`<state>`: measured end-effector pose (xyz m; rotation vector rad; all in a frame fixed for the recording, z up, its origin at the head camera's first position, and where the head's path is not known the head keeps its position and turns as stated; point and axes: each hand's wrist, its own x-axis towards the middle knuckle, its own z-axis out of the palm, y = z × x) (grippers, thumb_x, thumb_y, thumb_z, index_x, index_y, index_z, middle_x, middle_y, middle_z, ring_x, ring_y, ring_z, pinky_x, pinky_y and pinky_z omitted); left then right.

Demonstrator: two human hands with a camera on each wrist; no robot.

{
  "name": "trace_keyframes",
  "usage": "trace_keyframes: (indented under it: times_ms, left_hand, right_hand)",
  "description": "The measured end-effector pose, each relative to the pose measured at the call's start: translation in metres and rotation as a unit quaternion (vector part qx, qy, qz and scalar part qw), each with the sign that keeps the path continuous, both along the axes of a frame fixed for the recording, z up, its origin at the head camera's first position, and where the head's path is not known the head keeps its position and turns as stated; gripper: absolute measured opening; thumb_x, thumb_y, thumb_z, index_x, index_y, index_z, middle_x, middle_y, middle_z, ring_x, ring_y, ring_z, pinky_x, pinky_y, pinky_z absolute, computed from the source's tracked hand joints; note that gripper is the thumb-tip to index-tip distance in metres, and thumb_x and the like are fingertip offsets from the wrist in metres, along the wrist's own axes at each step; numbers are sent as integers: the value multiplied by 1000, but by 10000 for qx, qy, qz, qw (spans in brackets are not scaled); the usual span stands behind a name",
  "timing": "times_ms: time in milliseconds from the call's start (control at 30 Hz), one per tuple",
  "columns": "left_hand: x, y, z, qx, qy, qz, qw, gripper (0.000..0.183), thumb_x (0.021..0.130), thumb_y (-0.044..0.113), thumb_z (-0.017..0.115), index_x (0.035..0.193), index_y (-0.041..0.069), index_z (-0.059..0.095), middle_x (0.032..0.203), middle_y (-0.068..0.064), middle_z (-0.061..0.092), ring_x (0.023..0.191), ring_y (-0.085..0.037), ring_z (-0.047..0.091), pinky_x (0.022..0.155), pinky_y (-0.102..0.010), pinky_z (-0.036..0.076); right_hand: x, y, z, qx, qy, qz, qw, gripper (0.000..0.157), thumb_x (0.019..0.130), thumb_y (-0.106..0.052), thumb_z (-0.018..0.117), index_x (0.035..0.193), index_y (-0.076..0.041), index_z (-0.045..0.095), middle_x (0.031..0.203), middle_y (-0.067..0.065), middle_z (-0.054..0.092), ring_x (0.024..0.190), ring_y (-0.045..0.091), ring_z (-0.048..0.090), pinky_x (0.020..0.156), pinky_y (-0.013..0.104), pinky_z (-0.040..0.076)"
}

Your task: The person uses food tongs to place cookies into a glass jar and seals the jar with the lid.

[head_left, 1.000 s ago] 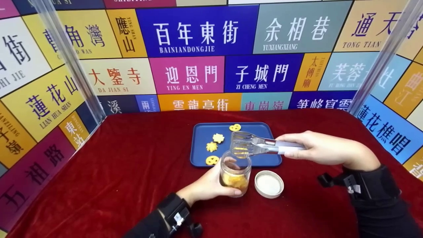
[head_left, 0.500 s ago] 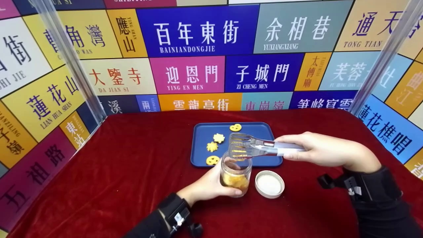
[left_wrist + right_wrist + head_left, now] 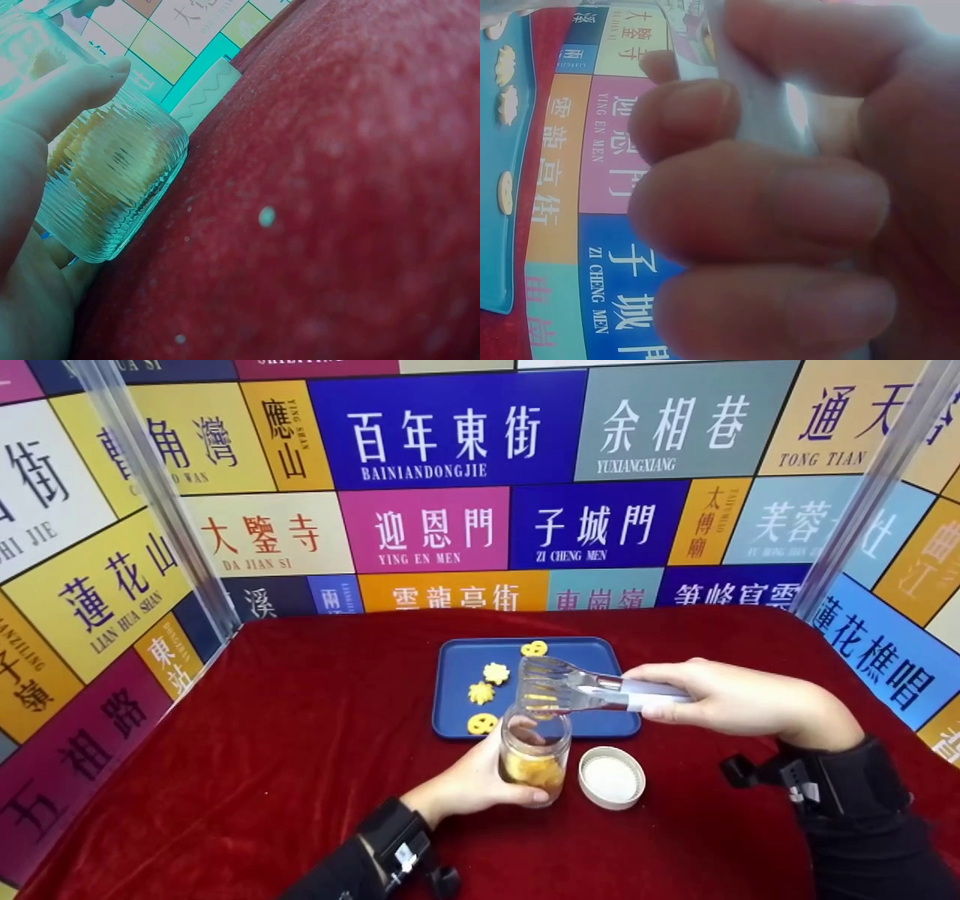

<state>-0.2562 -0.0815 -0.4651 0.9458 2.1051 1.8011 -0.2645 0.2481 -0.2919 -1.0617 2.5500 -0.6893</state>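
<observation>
In the head view, the left hand (image 3: 487,780) holds the open glass jar (image 3: 536,761), its thumb curled round the near side, and neither has visibly moved in the last second. The right hand (image 3: 727,694) grips the tongs (image 3: 574,690) by the handle, and here lies the one small change: half a second ago the slotted ends hung slightly lower over the jar's mouth, and now they have lifted a touch. Some yellow shows among the slots, possibly a biscuit between the blades, though it cannot be told for sure. Yellow biscuits sit in the lower part of the jar; four more lie on the blue tray (image 3: 454,712) behind it, the same four as a second ago. The white lid (image 3: 611,778) rests on the red cloth (image 3: 300,720) just to the right of the jar. Since no biscuit has visibly changed places, the shift reads as a minor adjustment, and the transfer seems no further along. In the left wrist view, the thumb lies across the ribbed glass, the biscuits show through the wall, and the jar leans in this tilted camera's frame. In the right wrist view, the fingers are wrapped round the tong handle, with part of the tray and four biscuits at the edge; the tong tips are not clearly seen there.
</observation>
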Motion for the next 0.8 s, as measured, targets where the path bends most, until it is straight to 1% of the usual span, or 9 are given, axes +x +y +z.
trace_keyframes:
  times_ms: [133, 300, 400, 467, 567, 633, 700, 800]
  left_hand:
    - [1, 0, 0, -84, -36, 116, 9999, 90, 82, 11, 92, 152, 9, 36, 138, -3, 62, 126, -16, 63, 117, -35, 43]
    - [2, 0, 1, -185, -77, 189, 9996, 86, 82, 12, 92, 149, 7, 38, 141, -4, 56, 127, -15, 61, 115, -34, 45]
    - [2, 0, 1, -137, -84, 147, 9998, 84, 82, 11, 92, 147, 8, 39, 139, -4, 57, 126, -16, 61, 113, -34, 47]
    - [2, -1, 0, -85, -111, 133, 9998, 82, 82, 11, 92, 146, 11, 40, 138, -3, 58, 126, -16, 62, 112, -33, 47]
    - [2, -1, -1, -18, -142, 108, 9998, 82, 82, 10, 92, 146, 12, 41, 139, -3, 58, 126, -16, 62, 112, -33, 47]
    - [2, 0, -1, 16, -151, 82, 9999, 83, 82, 9, 92, 146, 11, 40, 139, -3, 58, 127, -16, 62, 112, -34, 47]
    - [1, 0, -1, 28, -129, 58, 9999, 83, 82, 8, 92, 147, 8, 40, 139, -4, 58, 127, -16, 61, 112, -34, 47]
    - [1, -1, -2, 37, -96, 40, 9999, 84, 82, 9, 91, 147, 6, 40, 139, -5, 58, 127, -17, 61, 112, -34, 47]
  right_hand:
    - [1, 0, 0, -61, -173, -84, 9998, 33, 110, -38, 61, 138, -23, 63, 107, -1, 67, 96, 17, 62, 77, 29, 49]
    - [0, 1, 0, -228, -114, 114, 9996, 30, 111, -31, 60, 138, -19, 61, 100, -3, 64, 92, 16, 61, 74, 28, 49]
    - [-2, 1, -1, -299, -71, 154, 9994, 28, 111, -30, 59, 137, -21, 62, 97, -3, 64, 90, 15, 61, 73, 29, 48]
    - [-3, 1, -2, -316, -67, 87, 9994, 28, 111, -32, 59, 137, -22, 62, 99, -3, 65, 92, 16, 62, 75, 29, 49]
    - [-7, 1, -4, -312, -59, -70, 9995, 29, 111, -36, 59, 137, -25, 62, 106, -3, 67, 98, 17, 63, 81, 29, 50]
    - [-10, 1, -8, -353, 44, -91, 9993, 29, 111, -36, 59, 137, -24, 62, 104, -3, 67, 96, 17, 63, 80, 29, 51]
    - [-15, -1, -14, -370, 246, -145, 9989, 30, 111, -36, 58, 138, -23, 62, 103, -4, 67, 93, 17, 62, 80, 30, 50]
    - [-25, -8, -27, -305, 635, -337, 9969, 32, 110, -34, 61, 138, -18, 62, 95, -4, 65, 85, 15, 61, 76, 30, 50]
